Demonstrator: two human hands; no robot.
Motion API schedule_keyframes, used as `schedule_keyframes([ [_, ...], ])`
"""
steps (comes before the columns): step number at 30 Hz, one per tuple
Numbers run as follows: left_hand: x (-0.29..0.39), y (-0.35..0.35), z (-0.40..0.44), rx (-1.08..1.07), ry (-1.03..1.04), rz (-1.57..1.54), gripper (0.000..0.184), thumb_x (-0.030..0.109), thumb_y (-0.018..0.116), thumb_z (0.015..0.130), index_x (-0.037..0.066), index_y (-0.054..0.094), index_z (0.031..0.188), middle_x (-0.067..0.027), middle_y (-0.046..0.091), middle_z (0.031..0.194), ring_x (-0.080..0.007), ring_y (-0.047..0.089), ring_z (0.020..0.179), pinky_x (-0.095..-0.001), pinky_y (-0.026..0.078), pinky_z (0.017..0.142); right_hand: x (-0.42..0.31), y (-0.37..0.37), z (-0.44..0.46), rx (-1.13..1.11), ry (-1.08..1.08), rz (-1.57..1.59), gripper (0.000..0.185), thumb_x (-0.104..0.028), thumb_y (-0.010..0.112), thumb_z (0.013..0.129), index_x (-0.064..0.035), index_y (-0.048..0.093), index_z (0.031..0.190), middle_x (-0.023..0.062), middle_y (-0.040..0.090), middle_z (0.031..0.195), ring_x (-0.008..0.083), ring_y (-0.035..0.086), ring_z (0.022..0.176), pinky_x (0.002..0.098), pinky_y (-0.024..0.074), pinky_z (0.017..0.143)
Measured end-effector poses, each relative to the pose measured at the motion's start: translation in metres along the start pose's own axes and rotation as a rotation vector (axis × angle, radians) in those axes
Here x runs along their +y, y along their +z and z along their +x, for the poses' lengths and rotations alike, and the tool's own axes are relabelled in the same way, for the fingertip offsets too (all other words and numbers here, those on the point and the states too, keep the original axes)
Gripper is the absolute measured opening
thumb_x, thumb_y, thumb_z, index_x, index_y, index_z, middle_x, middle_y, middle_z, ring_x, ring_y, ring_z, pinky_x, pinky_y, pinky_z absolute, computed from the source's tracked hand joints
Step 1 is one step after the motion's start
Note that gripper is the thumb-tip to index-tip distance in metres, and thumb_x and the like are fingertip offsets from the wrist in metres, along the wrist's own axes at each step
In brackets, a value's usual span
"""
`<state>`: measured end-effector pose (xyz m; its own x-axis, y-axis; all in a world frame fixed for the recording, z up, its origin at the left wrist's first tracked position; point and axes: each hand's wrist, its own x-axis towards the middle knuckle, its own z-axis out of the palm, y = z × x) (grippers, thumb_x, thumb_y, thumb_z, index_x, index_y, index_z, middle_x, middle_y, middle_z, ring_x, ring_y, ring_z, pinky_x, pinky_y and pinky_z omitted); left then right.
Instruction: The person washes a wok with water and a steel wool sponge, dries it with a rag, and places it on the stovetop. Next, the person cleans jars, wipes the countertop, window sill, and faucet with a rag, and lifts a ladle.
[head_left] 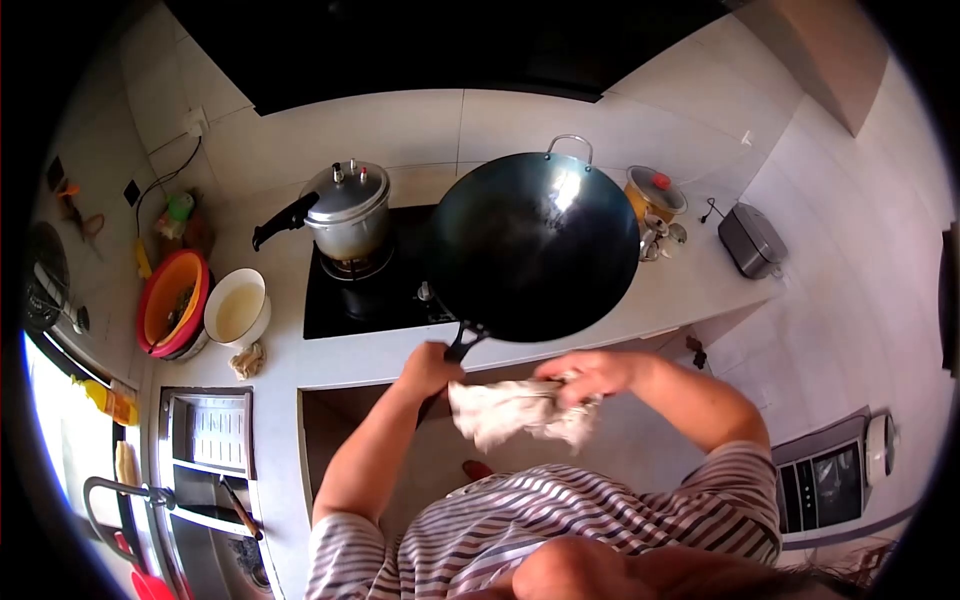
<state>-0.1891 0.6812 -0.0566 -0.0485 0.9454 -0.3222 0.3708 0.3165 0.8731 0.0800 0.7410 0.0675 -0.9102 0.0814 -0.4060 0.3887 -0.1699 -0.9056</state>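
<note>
A large dark wok (530, 245) is tilted so that its inside faces me, over the right side of the black gas hob (345, 310). My left hand (430, 372) is closed around the wok's long handle (462, 345). In front of the counter, my right hand (592, 376) grips a crumpled whitish cloth (510, 412), which hangs below the wok's near rim and is slightly blurred. The cloth's left end comes close to my left hand; whether they touch I cannot tell.
On the hob's left stands a pressure cooker (345, 215), its black handle pointing left. Further left are red and orange basins (150, 310), a white bowl (262, 320) and the sink (205, 520). A lidded jar (655, 195) and a grey box (752, 240) stand on the right counter. The range hood (430, 50) hangs overhead.
</note>
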Motion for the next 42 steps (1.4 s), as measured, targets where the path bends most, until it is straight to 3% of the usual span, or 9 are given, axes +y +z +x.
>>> schedule_keyframes([
  [5, 0.053, -0.025, 0.075, 0.004, -0.067, -0.039, 0.015, 0.003, 0.064, 0.065, -0.008, 0.057, 0.072, -0.0132, 0.058, 0.057, -0.0206, 0.057, 0.042, -0.0336, 0.046, 0.038, 0.115, -0.031, -0.048, 0.234, -0.136, 0.673, 0.052, -0.012, 0.060, 0.077, 0.0048, 0.044, 0.124, 0.0115, 0.058, 0.113, 0.0179, 0.057, 0.101, 0.0320, 0.0456, 0.089],
  [14, 0.082, -0.045, 0.172, 0.022, -0.178, 0.155, 0.018, 0.001, 0.066, 0.067, -0.010, 0.056, 0.077, -0.0141, 0.059, 0.059, -0.0221, 0.059, 0.044, -0.0319, 0.046, 0.040, 0.218, -0.037, -0.070, 0.550, -0.065, 0.994, 0.050, -0.011, 0.058, 0.076, -0.0018, 0.046, 0.124, 0.0125, 0.058, 0.114, 0.0254, 0.057, 0.103, 0.0377, 0.0457, 0.091],
  [27, 0.102, -0.033, 0.227, 0.011, -0.327, 0.210, 0.017, 0.000, 0.065, 0.069, -0.008, 0.055, 0.056, -0.0162, 0.058, 0.055, -0.0234, 0.059, 0.044, -0.0320, 0.046, 0.040, 0.206, -0.066, -0.030, 0.283, -0.128, 1.027, 0.052, -0.014, 0.058, 0.076, -0.0015, 0.044, 0.125, 0.0120, 0.057, 0.114, 0.0238, 0.056, 0.104, 0.0369, 0.0453, 0.091],
  [31, 0.093, -0.033, 0.236, -0.011, -0.307, 0.140, 0.009, 0.001, 0.062, 0.060, -0.003, 0.059, 0.053, -0.0150, 0.057, 0.051, -0.0243, 0.058, 0.043, -0.0339, 0.046, 0.040, 0.208, -0.067, -0.021, 0.256, -0.108, 0.998, 0.055, -0.011, 0.053, 0.078, 0.0009, 0.038, 0.129, 0.0156, 0.053, 0.119, 0.0254, 0.055, 0.106, 0.0375, 0.0446, 0.093],
  [33, 0.051, -0.028, 0.274, -0.093, -0.214, 0.445, 0.007, 0.007, 0.062, 0.054, 0.004, 0.061, 0.048, -0.0115, 0.056, 0.048, -0.0226, 0.058, 0.043, -0.0339, 0.045, 0.041, 0.197, -0.064, -0.019, 0.214, -0.042, 0.971, 0.056, -0.012, 0.054, 0.076, -0.0001, 0.040, 0.128, 0.0157, 0.054, 0.118, 0.0252, 0.056, 0.105, 0.0370, 0.0459, 0.090],
  [36, 0.087, -0.022, 0.247, -0.062, -0.341, 0.673, 0.009, 0.015, 0.061, 0.054, 0.011, 0.062, 0.046, -0.0071, 0.058, 0.049, -0.0190, 0.060, 0.046, -0.0361, 0.048, 0.047, 0.150, -0.052, -0.013, 0.293, -0.032, 0.938, 0.053, -0.011, 0.047, 0.079, 0.0021, 0.038, 0.129, 0.0172, 0.054, 0.116, 0.0263, 0.056, 0.105, 0.0362, 0.0457, 0.090],
  [38, 0.093, -0.022, 0.241, -0.092, -0.393, 0.425, 0.007, 0.020, 0.064, 0.067, 0.015, 0.068, 0.068, 0.0010, 0.062, 0.058, -0.0206, 0.063, 0.054, -0.0394, 0.051, 0.053, 0.135, -0.042, -0.010, 0.361, 0.089, 0.827, 0.045, -0.011, 0.044, 0.081, 0.0031, 0.043, 0.124, 0.0151, 0.056, 0.113, 0.0245, 0.057, 0.103, 0.0339, 0.0457, 0.089],
  [40, 0.102, -0.022, 0.233, 0.036, -0.145, 0.864, 0.014, 0.029, 0.065, 0.073, 0.020, 0.067, 0.084, 0.0020, 0.065, 0.066, -0.0200, 0.065, 0.065, -0.0398, 0.052, 0.059, 0.147, -0.041, -0.001, 0.340, 0.176, 0.734, 0.041, -0.011, 0.043, 0.083, 0.0035, 0.047, 0.121, 0.0138, 0.057, 0.111, 0.0233, 0.057, 0.101, 0.0327, 0.0458, 0.088],
  [42, 0.114, -0.028, 0.210, 0.188, -0.123, 0.901, 0.022, 0.031, 0.066, 0.071, 0.017, 0.068, 0.088, -0.0006, 0.067, 0.081, -0.0212, 0.064, 0.078, -0.0404, 0.050, 0.059, 0.183, -0.057, 0.016, 0.394, 0.217, 0.525, 0.030, -0.015, 0.051, 0.080, -0.0009, 0.059, 0.105, 0.0081, 0.062, 0.097, 0.0177, 0.059, 0.086, 0.0309, 0.0476, 0.078],
])
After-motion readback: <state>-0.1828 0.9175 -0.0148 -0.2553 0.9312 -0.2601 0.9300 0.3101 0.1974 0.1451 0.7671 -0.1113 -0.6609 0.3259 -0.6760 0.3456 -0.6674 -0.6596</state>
